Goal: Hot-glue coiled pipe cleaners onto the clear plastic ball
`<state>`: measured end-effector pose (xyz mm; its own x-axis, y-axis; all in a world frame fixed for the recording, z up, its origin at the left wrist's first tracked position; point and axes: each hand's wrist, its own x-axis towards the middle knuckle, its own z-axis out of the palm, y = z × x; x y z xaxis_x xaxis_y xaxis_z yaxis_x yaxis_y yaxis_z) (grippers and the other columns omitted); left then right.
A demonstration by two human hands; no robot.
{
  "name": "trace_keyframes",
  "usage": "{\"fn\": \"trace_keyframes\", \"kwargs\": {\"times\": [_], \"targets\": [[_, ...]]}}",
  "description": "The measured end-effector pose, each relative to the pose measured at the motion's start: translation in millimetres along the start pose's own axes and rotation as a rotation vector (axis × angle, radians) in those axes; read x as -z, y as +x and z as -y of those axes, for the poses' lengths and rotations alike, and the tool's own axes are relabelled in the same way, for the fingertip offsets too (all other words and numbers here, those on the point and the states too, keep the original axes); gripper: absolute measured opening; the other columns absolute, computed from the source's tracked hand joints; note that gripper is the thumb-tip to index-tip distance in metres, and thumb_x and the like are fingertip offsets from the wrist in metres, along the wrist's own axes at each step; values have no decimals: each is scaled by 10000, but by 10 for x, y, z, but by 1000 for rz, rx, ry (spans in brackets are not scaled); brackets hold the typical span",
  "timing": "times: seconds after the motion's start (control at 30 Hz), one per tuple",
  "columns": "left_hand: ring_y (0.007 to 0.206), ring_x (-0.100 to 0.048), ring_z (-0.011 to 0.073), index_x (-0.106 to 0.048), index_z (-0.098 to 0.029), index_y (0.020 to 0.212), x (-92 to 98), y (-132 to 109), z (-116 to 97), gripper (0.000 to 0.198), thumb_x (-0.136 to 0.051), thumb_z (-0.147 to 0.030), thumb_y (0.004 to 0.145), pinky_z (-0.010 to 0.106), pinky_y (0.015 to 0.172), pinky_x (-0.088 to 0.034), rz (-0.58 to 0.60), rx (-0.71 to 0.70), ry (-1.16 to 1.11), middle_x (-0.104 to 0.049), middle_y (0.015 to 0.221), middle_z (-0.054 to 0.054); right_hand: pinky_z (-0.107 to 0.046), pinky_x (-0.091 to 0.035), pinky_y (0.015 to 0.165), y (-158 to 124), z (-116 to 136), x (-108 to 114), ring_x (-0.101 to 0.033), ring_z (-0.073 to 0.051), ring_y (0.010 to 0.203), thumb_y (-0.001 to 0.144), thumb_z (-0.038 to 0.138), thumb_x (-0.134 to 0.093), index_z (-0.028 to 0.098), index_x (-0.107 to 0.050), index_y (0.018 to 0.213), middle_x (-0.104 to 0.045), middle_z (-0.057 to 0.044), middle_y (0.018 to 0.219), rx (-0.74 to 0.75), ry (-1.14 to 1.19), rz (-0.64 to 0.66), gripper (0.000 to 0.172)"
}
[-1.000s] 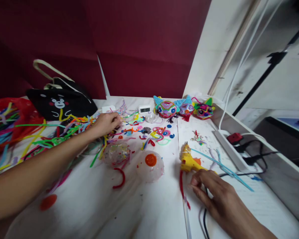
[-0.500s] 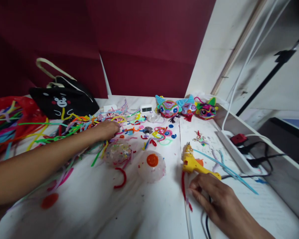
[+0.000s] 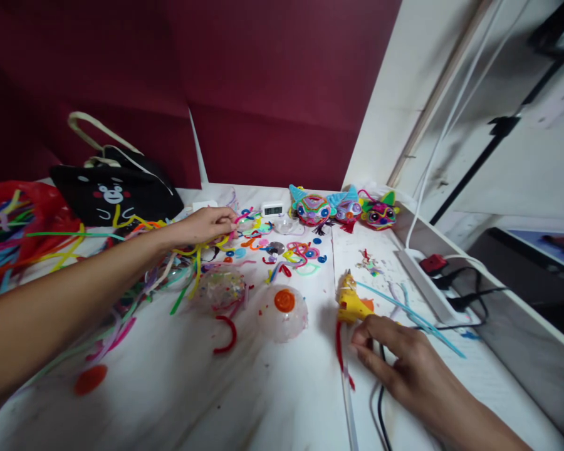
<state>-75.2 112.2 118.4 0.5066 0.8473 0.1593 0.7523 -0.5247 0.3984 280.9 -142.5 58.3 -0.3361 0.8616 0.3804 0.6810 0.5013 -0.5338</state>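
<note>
My left hand (image 3: 214, 224) reaches over the pile of pipe cleaners, its fingers closed on a bright pink pipe cleaner (image 3: 239, 218). Below it sits a clear dome with coloured specks (image 3: 220, 288), with a curved red pipe cleaner (image 3: 230, 337) in front. Beside that stands a clear dome (image 3: 286, 326) bearing an orange disc (image 3: 284, 300). My right hand (image 3: 399, 357) is at the yellow glue gun (image 3: 350, 304), fingers curled and partly covering its handle. Its fingertips lie beside a red pipe cleaner (image 3: 339, 351); what they grip, if anything, is hidden.
Several decorated animal heads (image 3: 313, 210) stand at the back near a small digital timer (image 3: 272, 210). A power strip (image 3: 427, 285) with plugs lies right. A black bag (image 3: 117, 194) and a red bag of pipe cleaners (image 3: 42, 207) are left. A black cord (image 3: 381, 401) runs beneath my right hand.
My left hand has risen from the pile, moved slightly away and right, and now has a pink pipe cleaner at its fingertips. My right hand stays by the glue gun; the view has shifted a little.
</note>
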Motion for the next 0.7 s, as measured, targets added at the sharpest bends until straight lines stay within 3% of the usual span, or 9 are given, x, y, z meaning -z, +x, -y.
{"fn": "trace_keyframes", "kwargs": {"times": [0.17, 0.23, 0.3, 0.4, 0.47, 0.53, 0.7], "targets": [[646, -632, 177, -633, -191, 938, -99, -8, -376, 316, -460, -453, 899, 241, 625, -454, 55, -131, -34, -705, 722, -3, -283, -547, 682, 356, 26, 27, -687, -166, 745, 982, 118, -535, 210, -608, 1011, -692, -43, 908, 49, 4, -54, 121], [644, -613, 175, -659, -188, 940, -159, -13, -531, 313, -471, -435, 896, 244, 635, -435, 42, -196, -23, -675, 701, -8, -326, -564, 758, 602, 43, 13, -697, -196, 833, 988, 138, -563, 185, -612, 1165, -704, -100, 1059, 121, -67, -103, 190], [661, -609, 167, -678, -196, 922, -235, -15, -675, 303, -470, -415, 908, 243, 664, -429, 42, -265, -18, -678, 724, -11, -407, -546, 913, 878, 65, -27, -666, -284, 1095, 991, 172, -586, 141, -612, 1250, -689, -171, 1208, 210, -174, -171, 262], [681, -593, 163, -685, -194, 901, -359, -2, -824, 315, -434, -382, 925, 249, 698, -420, 19, -355, -11, -665, 732, -3, -453, -481, 980, 1261, 80, -138, -595, -327, 1196, 1007, 211, -593, 112, -591, 1370, -659, -195, 1340, 153, -388, -105, 376], [700, -597, 164, -689, -191, 909, -426, 20, -855, 322, -420, -366, 936, 253, 713, -418, 10, -402, -6, -673, 763, 7, -408, -475, 918, 1445, 56, -221, -632, -298, 1080, 1026, 198, -566, 102, -659, 1278, -725, -175, 1180, 128, -419, -50, 285], [710, -606, 164, -695, -189, 903, -467, 48, -830, 321, -423, -356, 942, 255, 715, -417, 9, -432, 2, -685, 783, 15, -351, -459, 821, 1555, 2, -285, -653, -249, 896, 1056, 170, -501, 107, -735, 1060, -747, -140, 963, 110, -436, 3, 242], [697, -611, 169, -704, -180, 881, -477, 100, -637, 310, -454, -355, 939, 256, 689, -405, -7, -432, 24, -693, 768, 24, -292, -411, 746, 1588, -191, -318, -652, -200, 817, 1046, 135, -528, 122, -751, 974, -742, -113, 922, 71, -438, 59, 235]]}}
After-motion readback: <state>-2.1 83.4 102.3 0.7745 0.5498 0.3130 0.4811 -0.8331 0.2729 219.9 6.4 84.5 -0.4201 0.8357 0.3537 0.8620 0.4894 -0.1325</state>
